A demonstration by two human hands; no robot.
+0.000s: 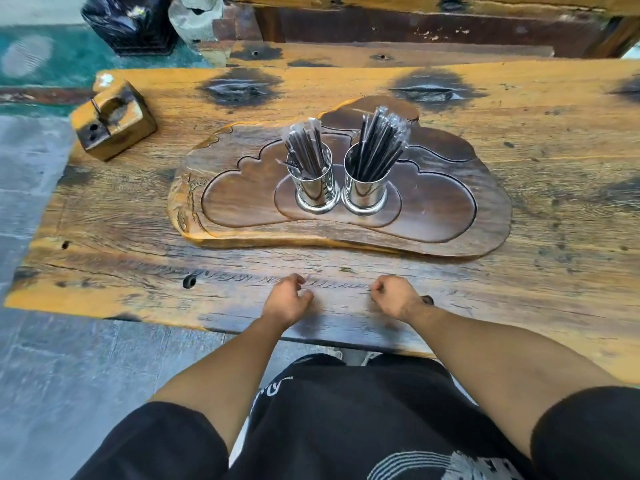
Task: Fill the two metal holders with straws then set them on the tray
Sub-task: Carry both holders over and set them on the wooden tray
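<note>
Both metal holders stand upright on the dark carved tray (485, 216), side by side in its sunken middle and nearly touching — the left holder (313, 188) and the right holder (365, 190). Each is packed with wrapped dark straws; the left bunch (306, 147) leans slightly left, the right bunch (379, 143) fans up and to the right. The tray lies on the worn wooden tabletop (138, 237), well apart from the hands. The left hand (285, 301) and right hand (394, 297) hover low over the near edge of the tabletop — fingers loosely curled inward, grasping nothing. A small wooden block (114, 121) sits at the far left corner.
</note>
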